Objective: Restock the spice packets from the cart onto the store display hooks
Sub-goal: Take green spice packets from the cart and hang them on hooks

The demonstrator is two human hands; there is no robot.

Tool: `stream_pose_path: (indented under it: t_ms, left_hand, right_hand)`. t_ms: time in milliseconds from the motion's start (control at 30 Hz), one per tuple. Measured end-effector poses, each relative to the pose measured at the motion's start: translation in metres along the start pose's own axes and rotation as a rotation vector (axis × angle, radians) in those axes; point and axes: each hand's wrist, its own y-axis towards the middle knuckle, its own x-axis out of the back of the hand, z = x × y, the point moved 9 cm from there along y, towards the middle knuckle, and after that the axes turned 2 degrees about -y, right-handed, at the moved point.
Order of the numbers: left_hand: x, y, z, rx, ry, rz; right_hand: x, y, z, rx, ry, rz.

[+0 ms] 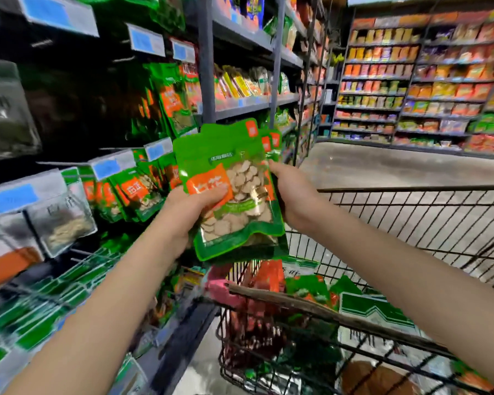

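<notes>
Aisle floor [382, 166] was seen open beyond the cart [411, 189]. Above its near rim, beside the hung packets [139, 192], a stack of spice packets [240, 206] — green, orange labels, pale slices behind clear windows — was clasped in the grip of left hand [193, 212] and right hand [294, 192]

The spice packets [231, 189] are showing green with orange labels; the wire cart [411, 218] is looking black, the price tags [106, 167] blue

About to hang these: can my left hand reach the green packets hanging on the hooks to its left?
Probably yes. Nothing stands between the left hand and the hanging packets beside it, though it grips the packet stack, which the right hand also holds.
</notes>
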Motion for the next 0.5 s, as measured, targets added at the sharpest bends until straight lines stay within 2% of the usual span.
stream_pose_path:
  t_ms: [100, 233, 367, 500]
  left_hand:
    - [0.027, 0.004, 0.000, 0.023, -0.070, -0.059]
    - [0.060, 0.011, 0.004, 0.034, -0.122, -0.104]
    - [0.093, 0.019, 0.019, 0.067, -0.183, -0.157]
    - [0.125, 0.029, 0.038, 0.062, -0.199, -0.212]
  right_hand:
    - [-0.022, 0.015, -0.011, -0.066, 0.058, -0.009]
    - [-0.051, 0.041, -0.017, -0.031, 0.010, -0.057]
    - [-0.076, 0.064, -0.040, -0.117, 0.112, -0.012]
    - [-0.087, 0.096, -0.058, -0.135, 0.120, -0.049]
